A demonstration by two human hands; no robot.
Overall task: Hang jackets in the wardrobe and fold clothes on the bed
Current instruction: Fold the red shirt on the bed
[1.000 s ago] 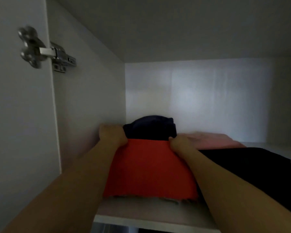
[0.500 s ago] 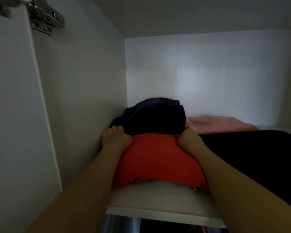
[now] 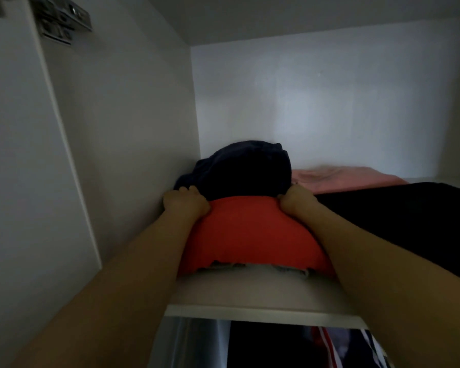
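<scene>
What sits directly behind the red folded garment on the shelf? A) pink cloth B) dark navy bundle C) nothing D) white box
B: the dark navy bundle rises right behind the red garment, between both hands; the pink cloth lies further right.

The white shelf (image 3: pixel 250 296) carries folded red (image 3: pixel 250 235), black (image 3: pixel 409 216) and pink (image 3: pixel 343 179) clothes.
</scene>
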